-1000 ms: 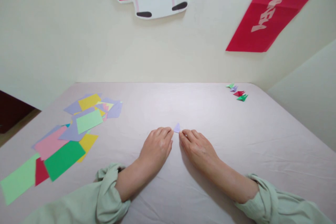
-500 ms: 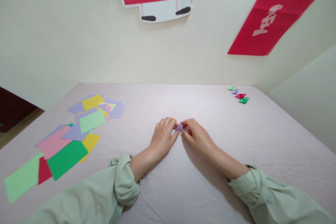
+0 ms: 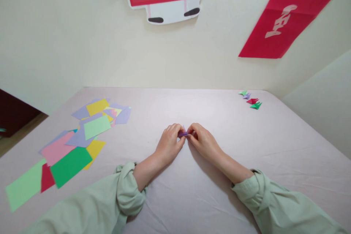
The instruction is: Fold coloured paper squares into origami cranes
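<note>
My left hand (image 3: 170, 142) and my right hand (image 3: 201, 139) meet at the middle of the table (image 3: 192, 190). Between their fingertips they pinch a small folded purple paper piece (image 3: 183, 134), mostly hidden by the fingers. Both hands are curled, knuckles up, resting on the pale cloth. Light green sleeves are rolled up on both forearms.
A spread of coloured paper rectangles (image 3: 68, 142) lies at the left of the table: green, pink, purple, yellow, red. Several small folded paper pieces (image 3: 251, 99) sit at the far right corner. A wall with red decorations rises right behind the table.
Both hands slid forward and lifted from lying flat to pinching. The purple piece, a flat triangle on the table a second ago, is now held and folded narrower between the fingertips.
</note>
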`<state>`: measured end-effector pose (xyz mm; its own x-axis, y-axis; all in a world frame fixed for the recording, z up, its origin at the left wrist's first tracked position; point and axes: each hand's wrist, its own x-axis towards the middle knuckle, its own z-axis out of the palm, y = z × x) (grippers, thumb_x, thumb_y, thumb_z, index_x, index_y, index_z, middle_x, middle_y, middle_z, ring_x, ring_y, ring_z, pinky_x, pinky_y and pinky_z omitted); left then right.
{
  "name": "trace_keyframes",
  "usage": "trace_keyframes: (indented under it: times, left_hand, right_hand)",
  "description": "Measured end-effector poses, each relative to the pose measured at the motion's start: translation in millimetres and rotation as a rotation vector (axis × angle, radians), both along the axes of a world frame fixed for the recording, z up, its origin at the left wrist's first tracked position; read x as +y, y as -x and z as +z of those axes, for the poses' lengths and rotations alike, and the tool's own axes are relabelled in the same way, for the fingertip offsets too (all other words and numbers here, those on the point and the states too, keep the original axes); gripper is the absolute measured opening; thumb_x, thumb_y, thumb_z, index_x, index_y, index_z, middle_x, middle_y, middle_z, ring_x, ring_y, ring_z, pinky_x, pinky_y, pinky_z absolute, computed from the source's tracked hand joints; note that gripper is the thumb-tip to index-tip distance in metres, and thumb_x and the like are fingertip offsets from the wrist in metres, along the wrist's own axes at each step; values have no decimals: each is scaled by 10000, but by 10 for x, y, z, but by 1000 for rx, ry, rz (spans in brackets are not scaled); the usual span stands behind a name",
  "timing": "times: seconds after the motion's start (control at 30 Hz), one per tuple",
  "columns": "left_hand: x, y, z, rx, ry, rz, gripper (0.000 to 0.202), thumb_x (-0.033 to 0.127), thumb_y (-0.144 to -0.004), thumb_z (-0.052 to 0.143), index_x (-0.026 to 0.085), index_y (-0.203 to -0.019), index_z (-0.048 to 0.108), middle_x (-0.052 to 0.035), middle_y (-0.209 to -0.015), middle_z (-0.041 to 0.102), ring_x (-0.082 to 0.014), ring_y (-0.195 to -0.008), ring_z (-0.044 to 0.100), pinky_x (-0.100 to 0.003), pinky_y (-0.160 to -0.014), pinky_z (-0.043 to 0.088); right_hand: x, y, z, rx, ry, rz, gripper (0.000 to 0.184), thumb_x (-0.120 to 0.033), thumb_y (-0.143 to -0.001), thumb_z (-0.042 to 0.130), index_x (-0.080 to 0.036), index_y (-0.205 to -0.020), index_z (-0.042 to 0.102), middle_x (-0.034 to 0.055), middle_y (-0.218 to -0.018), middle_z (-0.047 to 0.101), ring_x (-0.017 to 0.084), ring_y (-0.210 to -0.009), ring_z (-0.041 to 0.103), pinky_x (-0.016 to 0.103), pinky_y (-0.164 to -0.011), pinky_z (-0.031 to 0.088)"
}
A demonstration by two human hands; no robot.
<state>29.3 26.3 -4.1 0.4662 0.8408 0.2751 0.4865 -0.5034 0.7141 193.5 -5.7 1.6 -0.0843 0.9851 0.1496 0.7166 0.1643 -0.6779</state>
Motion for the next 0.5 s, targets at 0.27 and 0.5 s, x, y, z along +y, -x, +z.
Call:
trace_keyframes:
  times: [0.27, 0.5]
  left_hand:
    - [-3, 38, 21, -92, 76, 2, 97, 127, -853, 513, 201, -877, 571, -25, -892, 618, -190, -883, 563, -324, -808, 441]
    - [-12, 47, 0, -107, 115, -18, 111, 122, -844, 525, 211, -882, 580, -18, -893, 630, -187, -876, 572, -317, -801, 448]
  right_hand:
    - [-38, 15, 32, -22, -28, -7, 78, -155, -867, 494, -217, -887, 537, 6, -872, 603, 154, -750, 559, 270, -680, 392]
    - [-73, 37, 26, 16, -31, -15, 40, -188, -877, 519, -222, -893, 532, -2, -868, 597, 149, -732, 557, 264, -669, 397]
